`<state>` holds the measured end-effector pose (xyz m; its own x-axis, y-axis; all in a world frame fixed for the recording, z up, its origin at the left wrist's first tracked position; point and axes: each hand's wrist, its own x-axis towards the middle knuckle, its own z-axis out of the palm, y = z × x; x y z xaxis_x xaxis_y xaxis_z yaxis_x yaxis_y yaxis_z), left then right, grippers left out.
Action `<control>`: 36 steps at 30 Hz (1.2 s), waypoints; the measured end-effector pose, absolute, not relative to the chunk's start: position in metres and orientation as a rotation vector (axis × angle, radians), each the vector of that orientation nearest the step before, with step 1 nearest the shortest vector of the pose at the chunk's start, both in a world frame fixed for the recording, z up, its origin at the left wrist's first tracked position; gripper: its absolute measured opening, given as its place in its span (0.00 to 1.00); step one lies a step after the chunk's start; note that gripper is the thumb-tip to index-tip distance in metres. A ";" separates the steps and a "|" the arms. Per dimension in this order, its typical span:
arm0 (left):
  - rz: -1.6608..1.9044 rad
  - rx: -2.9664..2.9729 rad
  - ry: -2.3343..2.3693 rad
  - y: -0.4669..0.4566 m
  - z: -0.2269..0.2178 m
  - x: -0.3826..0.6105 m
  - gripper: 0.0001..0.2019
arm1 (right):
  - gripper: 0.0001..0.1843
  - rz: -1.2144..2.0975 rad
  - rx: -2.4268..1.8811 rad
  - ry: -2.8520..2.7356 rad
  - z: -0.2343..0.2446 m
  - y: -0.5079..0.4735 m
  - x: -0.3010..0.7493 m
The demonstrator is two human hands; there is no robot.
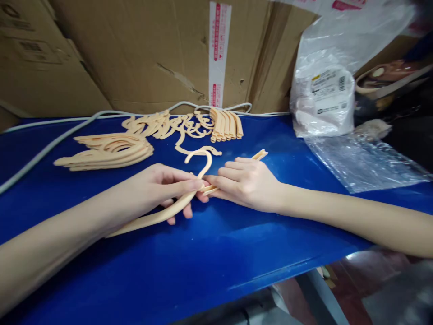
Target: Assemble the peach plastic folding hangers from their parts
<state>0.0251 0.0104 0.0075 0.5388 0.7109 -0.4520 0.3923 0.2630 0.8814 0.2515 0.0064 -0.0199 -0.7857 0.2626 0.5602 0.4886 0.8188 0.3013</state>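
Note:
My left hand [169,187] pinches a beige plastic hanger piece [165,213], one long curved arm with a hook [206,160] rising at its inner end. In my right hand [246,183] is a second beige hanger arm [260,155], its far end sticking out past the knuckles. The inner end of that arm meets the hooked piece at my left fingertips; whether the two are joined cannot be seen. Behind my hands lie loose hanger hooks [196,126], a row of short curved hanger arms [226,124] and a stack of longer hanger arms [111,151].
The blue table [189,271] ends at a front edge below my hands. Cardboard boxes [162,49] stand along its back, with a white cable [91,116] in front. A clear plastic bag holding a labelled white roll [324,99] stands at the right.

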 end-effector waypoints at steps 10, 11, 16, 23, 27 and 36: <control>0.355 1.305 0.880 0.007 0.009 0.020 0.10 | 0.18 -0.647 -0.515 -2.539 -0.014 0.003 0.244; 0.365 1.306 0.865 0.008 0.008 0.020 0.10 | 0.18 -0.645 -0.525 -2.546 -0.014 0.003 0.244; 0.370 1.332 0.831 0.009 0.005 0.017 0.11 | 0.17 -0.612 -0.553 -2.576 -0.014 0.001 0.243; 0.391 1.333 0.870 0.007 0.010 0.020 0.12 | 0.20 -0.588 -0.550 -2.604 -0.011 0.000 0.239; 0.386 1.324 0.918 0.006 0.012 0.021 0.13 | 0.21 -0.561 -0.564 -2.632 -0.010 0.001 0.238; 0.362 1.316 0.815 0.010 0.007 0.012 0.13 | 0.19 -0.465 -0.617 -2.631 -0.012 0.001 0.241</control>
<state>0.0122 0.0104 0.0068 0.6790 0.6606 -0.3203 0.2048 0.2485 0.9467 0.2407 0.0013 -0.0116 -0.8242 0.3485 0.4463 0.4804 0.8476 0.2253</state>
